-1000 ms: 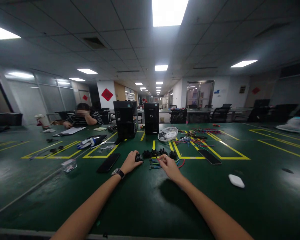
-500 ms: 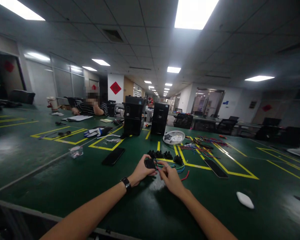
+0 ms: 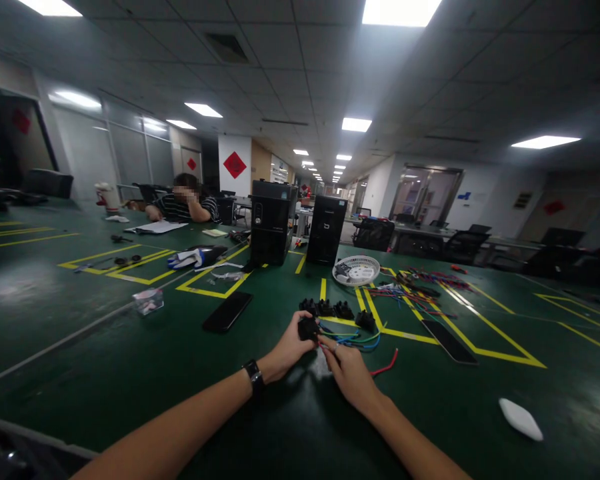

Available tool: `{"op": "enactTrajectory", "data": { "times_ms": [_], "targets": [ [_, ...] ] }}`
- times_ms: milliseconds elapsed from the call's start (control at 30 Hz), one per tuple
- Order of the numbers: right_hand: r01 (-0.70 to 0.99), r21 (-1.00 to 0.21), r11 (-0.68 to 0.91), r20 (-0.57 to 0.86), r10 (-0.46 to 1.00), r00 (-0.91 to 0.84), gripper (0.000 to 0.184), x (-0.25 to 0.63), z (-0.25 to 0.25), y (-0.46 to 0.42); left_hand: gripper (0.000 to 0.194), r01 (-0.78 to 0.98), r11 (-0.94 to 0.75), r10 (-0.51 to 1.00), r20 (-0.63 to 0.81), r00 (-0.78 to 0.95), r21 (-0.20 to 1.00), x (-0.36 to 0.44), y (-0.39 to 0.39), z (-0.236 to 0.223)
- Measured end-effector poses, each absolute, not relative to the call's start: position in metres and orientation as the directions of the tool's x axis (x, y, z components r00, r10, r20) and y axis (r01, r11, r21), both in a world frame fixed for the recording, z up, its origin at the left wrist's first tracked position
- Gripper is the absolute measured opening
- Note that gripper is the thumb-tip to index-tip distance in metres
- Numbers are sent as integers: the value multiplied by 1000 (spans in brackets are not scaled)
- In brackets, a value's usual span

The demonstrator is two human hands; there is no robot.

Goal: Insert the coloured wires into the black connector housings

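Observation:
Wrapped by the fingers of my left hand (image 3: 289, 351) is a small black block-like part (image 3: 308, 328), held just above the green table. My right hand (image 3: 354, 377) pinches a red wire (image 3: 386, 367) close to that part, and the wire's free end sticks out to the right behind the hand. Whether the wire's near end sits inside the black part is hidden by my fingers. Just beyond my hands stand several similar black parts (image 3: 325, 307) in a row. Green and blue wires (image 3: 369, 344) curve on the table beside my right hand.
Two black computer towers (image 3: 270, 230) stand at the back. A white round basket (image 3: 356, 271) and a heap of coloured wires (image 3: 425, 287) lie right of them. Black phones (image 3: 227, 312), a clear box (image 3: 149, 301), gloves (image 3: 193, 258) and a white mouse-shaped object (image 3: 520, 419) surround. A person (image 3: 185, 203) sits across.
The view has shifted slightly. The black part has turned in my left hand, and my right hand stays close to it with the red wire.

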State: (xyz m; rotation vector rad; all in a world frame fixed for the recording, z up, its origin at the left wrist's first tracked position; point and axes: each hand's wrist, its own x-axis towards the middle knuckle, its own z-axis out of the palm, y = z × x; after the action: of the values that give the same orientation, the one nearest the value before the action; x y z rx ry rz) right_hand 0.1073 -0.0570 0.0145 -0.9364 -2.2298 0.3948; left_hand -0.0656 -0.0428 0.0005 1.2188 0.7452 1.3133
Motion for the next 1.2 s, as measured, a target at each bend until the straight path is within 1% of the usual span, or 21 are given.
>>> {"op": "enactTrajectory", "data": {
  "times_ms": [133, 200, 300, 400, 500, 600, 667, 800, 867, 933, 1000, 1067, 1133, 1200],
  "targets": [
    [489, -539, 686, 458, 726, -513, 36, 106, 14, -56, 48, -315, -182, 951, 248, 183, 932, -67, -42, 0],
    [476, -550, 686, 447, 723, -527, 36, 105, 14, -57, 42, -244, -254, 937, 300, 177, 936, -67, -41, 0],
    [477, -553, 683, 429, 725, -539, 36, 102, 15, -60, 34, -91, -374, 910, 384, 159, 923, -69, -40, 1],
    [533, -530, 659, 406, 749, -523, 36, 101, 16, -62, 31, -32, -405, 902, 405, 151, 914, -69, -41, 2],
    [631, -478, 611, 350, 792, -501, 33, 100, 15, -63, 33, -58, -393, 908, 398, 131, 918, -68, -42, 3],
    [689, -424, 588, 312, 809, -498, 26, 99, 15, -63, 36, -68, -384, 919, 389, 71, 921, -68, -42, 3],
    [676, -422, 604, 313, 797, -517, 24, 99, 17, -63, 40, -83, -371, 925, 376, 58, 925, -70, -42, 6],
    [568, -477, 671, 349, 737, -579, 26, 100, 24, -67, 55, -120, -353, 915, 369, 163, 928, -77, -46, 19],
    [522, -485, 702, 365, 705, -608, 26, 99, 27, -71, 57, -102, -374, 907, 386, 166, 922, -79, -50, 26],
    [492, -488, 721, 364, 681, -636, 27, 97, 28, -76, 47, -99, -396, 908, 405, 106, 913, -78, -54, 30],
    [463, -500, 732, 353, 660, -663, 28, 93, 29, -80, 39, -96, -416, 908, 419, 10, 904, -76, -56, 29],
    [445, -504, 740, 333, 642, -691, 28, 91, 33, -81, 37, -31, -444, 895, 441, -75, 896, -73, -56, 26],
    [457, -493, 741, 308, 639, -705, 28, 92, 41, -79, 34, 76, -468, 874, 473, -111, 881, -70, -53, 22],
    [473, -484, 736, 322, 653, -686, 29, 96, 52, -75, 33, 106, -490, 854, 501, -139, 865, -64, -45, 22]
  ]
}}
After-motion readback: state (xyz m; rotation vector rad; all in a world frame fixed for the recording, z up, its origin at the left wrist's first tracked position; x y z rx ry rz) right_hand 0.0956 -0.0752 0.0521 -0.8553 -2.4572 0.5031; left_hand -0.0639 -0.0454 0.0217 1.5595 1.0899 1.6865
